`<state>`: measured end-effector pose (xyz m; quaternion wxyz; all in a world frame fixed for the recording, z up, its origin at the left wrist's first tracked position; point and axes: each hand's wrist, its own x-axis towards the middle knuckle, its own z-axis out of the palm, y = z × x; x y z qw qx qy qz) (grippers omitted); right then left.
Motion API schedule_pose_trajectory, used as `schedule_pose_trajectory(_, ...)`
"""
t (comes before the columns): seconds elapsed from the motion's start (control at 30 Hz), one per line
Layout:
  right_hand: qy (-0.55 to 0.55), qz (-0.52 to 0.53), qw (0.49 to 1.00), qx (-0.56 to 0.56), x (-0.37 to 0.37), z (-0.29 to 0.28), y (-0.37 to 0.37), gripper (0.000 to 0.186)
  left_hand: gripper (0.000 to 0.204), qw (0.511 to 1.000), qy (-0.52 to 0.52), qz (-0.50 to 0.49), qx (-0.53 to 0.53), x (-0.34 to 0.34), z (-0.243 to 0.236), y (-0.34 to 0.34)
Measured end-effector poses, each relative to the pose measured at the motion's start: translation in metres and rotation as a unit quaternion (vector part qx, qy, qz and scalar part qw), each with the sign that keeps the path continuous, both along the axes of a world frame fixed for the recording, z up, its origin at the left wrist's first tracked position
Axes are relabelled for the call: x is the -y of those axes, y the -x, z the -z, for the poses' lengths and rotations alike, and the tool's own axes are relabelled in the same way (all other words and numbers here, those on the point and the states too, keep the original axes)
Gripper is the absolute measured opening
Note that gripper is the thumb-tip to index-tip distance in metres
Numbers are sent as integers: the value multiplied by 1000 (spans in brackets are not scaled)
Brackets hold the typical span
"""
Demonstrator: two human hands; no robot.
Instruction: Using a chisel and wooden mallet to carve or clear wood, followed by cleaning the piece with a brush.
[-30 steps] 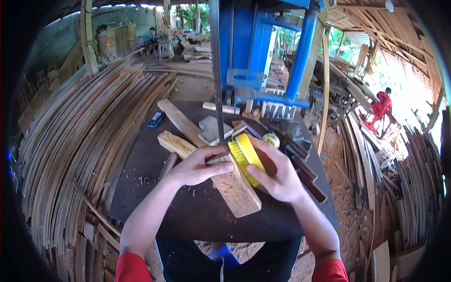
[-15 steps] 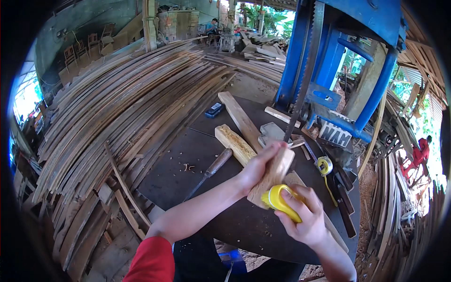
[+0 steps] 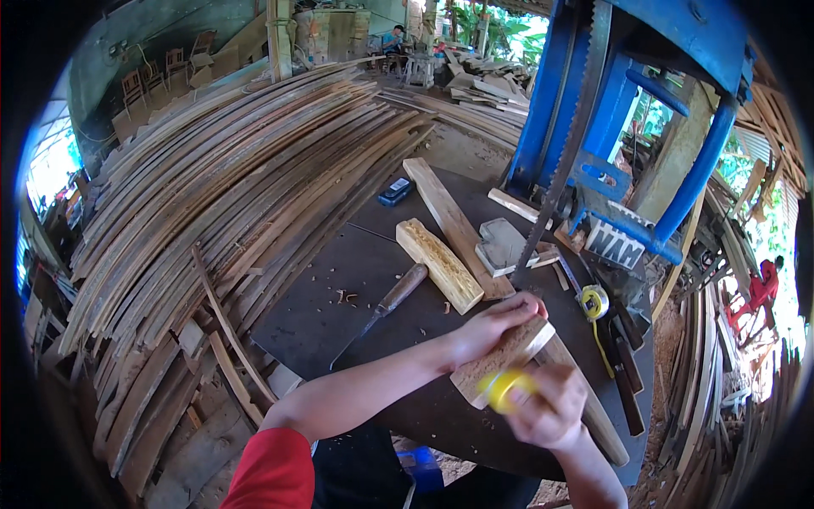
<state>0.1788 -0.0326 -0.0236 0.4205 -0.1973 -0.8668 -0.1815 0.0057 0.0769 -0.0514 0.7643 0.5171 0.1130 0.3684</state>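
Observation:
My left hand (image 3: pixel 500 327) grips a short wooden block (image 3: pixel 500 360), its fingers curled over the upper end. My right hand (image 3: pixel 547 407), blurred, is closed on a yellow brush (image 3: pixel 506 388) against the block's lower part. A longer wooden board (image 3: pixel 598 416) lies under the block on the dark tabletop (image 3: pixel 309 310). Beside them are a chisel-like tool with a wooden handle (image 3: pixel 398 290), a rough light wood piece (image 3: pixel 437 263), a yellow tape measure (image 3: pixel 592 303), a pale angular piece (image 3: pixel 496 246) and a small blue device (image 3: pixel 395 192).
A blue bandsaw (image 3: pixel 530 127) with a vertical toothed blade (image 3: pixel 566 153) rises beyond the work. Long stacked planks (image 3: pixel 220 170) fill the left, with chairs (image 3: pixel 136 89) behind them. A person in blue (image 3: pixel 395 42) sits at the back; another in red (image 3: pixel 759 293) is at right.
The block and both hands have moved lower, away from the blade. The brush has shifted from the block's side onto its face. The view has swung leftward.

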Motion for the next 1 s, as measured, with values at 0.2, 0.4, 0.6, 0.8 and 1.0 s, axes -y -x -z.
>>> schedule_pose_trajectory(0.2, 37, 118, 985, -124, -2, -12, -7, 57, 30, 985, -148, 68, -50, 7, -10, 10)
schedule_pose_trajectory(0.4, 76, 142, 974, -161, -4, -1, -18, 57, 31, 991, -107, 41, -62, 8, -18, 13)
schedule_pose_trajectory(0.6, 44, 24, 997, -57, 3, 3, 0, 56, 26, 994, -87, -53, -36, 2, -16, 15)
schedule_pose_trajectory(0.8, 26, 171, 969, -175, -3, 1, -5, 54, 27, 994, -103, 1, -25, 16, 1, -2)
schedule_pose_trajectory(1.0, 40, 126, 984, -122, -10, 6, -3, 52, 28, 997, -39, -54, -33, 9, 0, 1)
